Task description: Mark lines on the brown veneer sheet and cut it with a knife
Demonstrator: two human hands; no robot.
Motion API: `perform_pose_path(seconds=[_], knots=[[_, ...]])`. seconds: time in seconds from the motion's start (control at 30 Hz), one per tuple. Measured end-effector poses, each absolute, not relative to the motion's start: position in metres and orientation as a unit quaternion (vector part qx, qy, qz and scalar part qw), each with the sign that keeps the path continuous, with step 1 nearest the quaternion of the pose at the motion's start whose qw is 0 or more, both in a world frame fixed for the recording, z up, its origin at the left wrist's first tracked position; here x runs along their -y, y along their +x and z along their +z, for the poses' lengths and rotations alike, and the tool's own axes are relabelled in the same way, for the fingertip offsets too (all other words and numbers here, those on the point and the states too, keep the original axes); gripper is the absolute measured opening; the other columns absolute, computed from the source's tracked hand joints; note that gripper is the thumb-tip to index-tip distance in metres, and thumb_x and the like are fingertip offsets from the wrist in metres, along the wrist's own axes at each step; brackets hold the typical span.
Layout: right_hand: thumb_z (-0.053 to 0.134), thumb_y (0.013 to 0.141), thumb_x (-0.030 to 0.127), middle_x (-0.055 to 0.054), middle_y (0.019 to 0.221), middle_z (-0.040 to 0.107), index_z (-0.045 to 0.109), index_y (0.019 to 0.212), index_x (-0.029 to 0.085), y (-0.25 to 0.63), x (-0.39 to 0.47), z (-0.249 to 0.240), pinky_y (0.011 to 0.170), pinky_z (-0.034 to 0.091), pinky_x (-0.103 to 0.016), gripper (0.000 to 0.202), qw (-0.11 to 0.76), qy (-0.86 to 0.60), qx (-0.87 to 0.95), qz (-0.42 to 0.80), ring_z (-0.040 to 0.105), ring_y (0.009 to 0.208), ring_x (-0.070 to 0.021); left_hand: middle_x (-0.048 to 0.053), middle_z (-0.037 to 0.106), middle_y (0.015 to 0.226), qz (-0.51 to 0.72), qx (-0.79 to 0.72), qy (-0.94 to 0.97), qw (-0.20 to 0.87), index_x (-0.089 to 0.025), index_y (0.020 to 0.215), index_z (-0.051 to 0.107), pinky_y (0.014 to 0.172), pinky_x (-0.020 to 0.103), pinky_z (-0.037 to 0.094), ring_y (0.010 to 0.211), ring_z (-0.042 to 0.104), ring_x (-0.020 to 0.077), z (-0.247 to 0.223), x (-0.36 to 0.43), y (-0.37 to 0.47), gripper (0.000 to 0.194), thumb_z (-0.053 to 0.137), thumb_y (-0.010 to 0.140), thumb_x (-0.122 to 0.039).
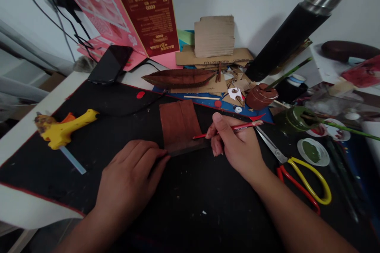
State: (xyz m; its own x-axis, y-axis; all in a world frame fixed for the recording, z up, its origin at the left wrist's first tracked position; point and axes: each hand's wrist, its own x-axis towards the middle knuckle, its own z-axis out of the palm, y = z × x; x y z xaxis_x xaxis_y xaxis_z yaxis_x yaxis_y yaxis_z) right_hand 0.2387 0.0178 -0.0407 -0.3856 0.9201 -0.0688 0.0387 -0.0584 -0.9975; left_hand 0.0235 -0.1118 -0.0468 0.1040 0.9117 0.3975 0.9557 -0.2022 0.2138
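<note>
Head view: a black, red-edged work mat (190, 201) covered most of the table. Behind it stood a pink and dark-red printed carton (145, 16); at the far right, a black cylindrical flask with a silver metal cap (287, 41) appeared tilted. Both bare hands were over the mat, the left hand (130, 172) palm down, the right hand (237, 146) curled. A brown, boat-shaped piece with pointed ends (181, 79) lay beyond them. Metal scissors with one yellow and one red handle (283, 159) lay just beside the right hand; a yellow plastic glue gun (63, 130) lay well to the left. Between the hands, flat on the mat, was a brown, nearly square panel (179, 120). Along its near edge ran a narrow translucent strip (187, 150). The left thumb and forefinger, narrowly spaced, met its left end; pinching or pressing could not be determined. The right hand held a slim red pencil (242, 126) between thumb and fingers, its tip at the panel's near right corner; contact could not be confirmed. Small flat red discs (140, 95) lay beyond the panel, to its left.
</note>
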Motion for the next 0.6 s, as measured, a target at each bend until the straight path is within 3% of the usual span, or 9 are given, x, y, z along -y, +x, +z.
perform_pose_path(seconds=[0.6], knots=[[0.066, 0.099, 0.073, 0.004, 0.043, 0.055, 0.069, 0.070, 0.023, 0.2377, -0.0177, -0.0397, 0.042, 0.041, -0.027, 0.058, 0.363, -0.425, 0.587, 0.586, 0.052, 0.038, -0.0124, 0.007, 0.075, 0.094, -0.233, 0.630, -0.740, 0.043, -0.019, 0.096, 0.071, 0.075, 0.038, 0.057, 0.086, 0.071, 0.0245, -0.0473, 0.1119, 0.0236, 0.019, 0.060, 0.109, -0.027]])
